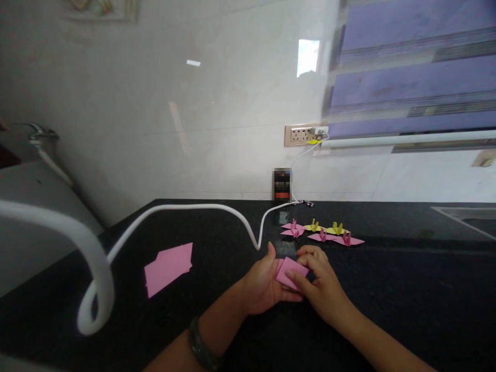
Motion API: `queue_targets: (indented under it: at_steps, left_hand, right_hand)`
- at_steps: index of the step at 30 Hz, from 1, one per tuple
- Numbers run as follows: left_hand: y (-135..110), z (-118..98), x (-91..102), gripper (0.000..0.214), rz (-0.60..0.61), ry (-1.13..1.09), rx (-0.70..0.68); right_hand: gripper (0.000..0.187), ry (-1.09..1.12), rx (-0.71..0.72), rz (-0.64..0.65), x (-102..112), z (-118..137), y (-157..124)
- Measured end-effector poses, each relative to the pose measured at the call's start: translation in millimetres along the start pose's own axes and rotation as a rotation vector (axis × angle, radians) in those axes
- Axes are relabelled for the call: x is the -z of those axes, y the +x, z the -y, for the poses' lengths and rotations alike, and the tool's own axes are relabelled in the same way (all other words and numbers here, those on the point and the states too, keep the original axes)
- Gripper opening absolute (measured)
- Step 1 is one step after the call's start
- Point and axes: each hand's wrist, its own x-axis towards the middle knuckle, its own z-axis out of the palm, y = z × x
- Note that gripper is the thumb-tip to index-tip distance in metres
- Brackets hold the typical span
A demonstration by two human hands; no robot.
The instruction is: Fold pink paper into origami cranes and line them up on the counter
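One folded paper (290,266), pink, flat and crisp-edged, lies on the left hand (262,290), spread palm up; the right hand (321,283) pinches it. Its underside is hidden; both forearms (222,316) are cut off. Glossy black counter (406,294) stretches rightward, pointed cranes (296,230) just beyond.

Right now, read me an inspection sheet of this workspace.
Surface: glossy black countertop.
Job's things: folded pink paper, held; loose pink sheets, left; pink and yellow origami cranes, farther back.
Clutter: pixelated upright object by the wall.
Grips: left grip open under the paper; right grip, thumb on it.
Cables: white cable looping at left; thin white cord at the wall socket.
Surroundings: tiled wall, purple blind, faucet.
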Motion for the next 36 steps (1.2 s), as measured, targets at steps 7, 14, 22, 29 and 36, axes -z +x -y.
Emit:
queue_targets:
  at_steps: [7,14,22,29,36]
  left_hand:
    - [0.5,-0.6,1.2,0.08,0.058,-0.021,0.014]
    - [-0.1,0.3,0.7,0.081,0.054,-0.013,0.038]
    - [0.5,-0.5,-0.7,0.075,0.023,-0.01,0.027]
    - [0.6,8.5,-2.1,0.04,-0.266,0.394,-0.24]
    - [3.3,9.6,-2.2,0.033,-0.457,0.637,-0.366]
  right_hand:
    - [0.011,0.055,-0.021,0.071,-1.1,-2.4,-0.4]
    - [0.03,0.157,-0.137,0.044,-4.0,-3.2,-2.3]
    - [0.01,0.16,-0.012,0.08,1.2,5.1,1.4]
    - [0.015,0.275,-0.201,0.047,4.4,3.0,3.3]
    - [0.017,0.454,-0.375,0.138,4.5,4.6,4.5]
